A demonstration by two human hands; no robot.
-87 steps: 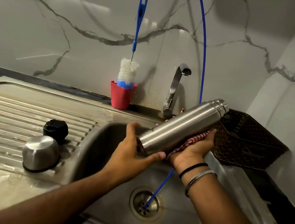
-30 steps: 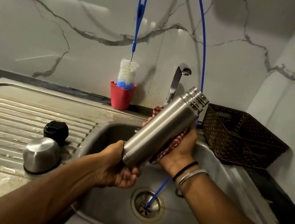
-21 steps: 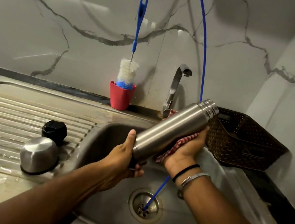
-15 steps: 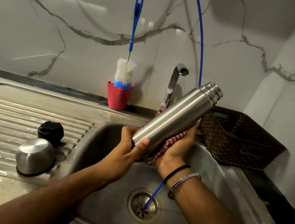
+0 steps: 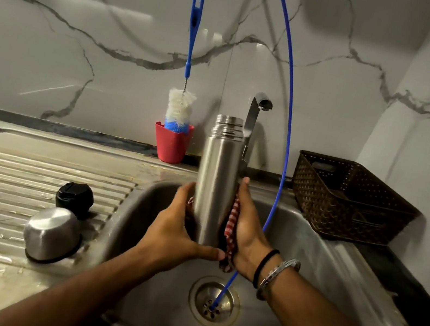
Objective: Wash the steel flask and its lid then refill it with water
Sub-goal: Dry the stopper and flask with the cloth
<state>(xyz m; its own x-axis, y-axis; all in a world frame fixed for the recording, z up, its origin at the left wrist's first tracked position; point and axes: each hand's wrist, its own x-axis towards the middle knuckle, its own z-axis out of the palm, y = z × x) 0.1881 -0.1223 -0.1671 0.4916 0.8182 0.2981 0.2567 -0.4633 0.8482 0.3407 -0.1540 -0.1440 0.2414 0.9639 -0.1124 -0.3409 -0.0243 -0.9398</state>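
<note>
The open steel flask (image 5: 216,180) stands upright above the sink basin (image 5: 305,265), its threaded neck uppermost. My left hand (image 5: 176,230) grips its lower part, thumb under the base. My right hand (image 5: 247,226) presses a red checked cloth (image 5: 230,231) against the flask's right side. On the draining board lie the steel cup lid (image 5: 52,233), mouth down, and the black stopper (image 5: 75,195) behind it.
The tap (image 5: 255,115) rises behind the flask, no water running. A blue hose (image 5: 283,146) drops into the drain (image 5: 213,303). A red cup (image 5: 172,142) holds a blue bottle brush (image 5: 188,57). A brown basket (image 5: 345,197) sits at the right.
The flask has swung from tilted toward the right to upright. My left hand has slid under its base, and my right hand with the cloth stays on its side.
</note>
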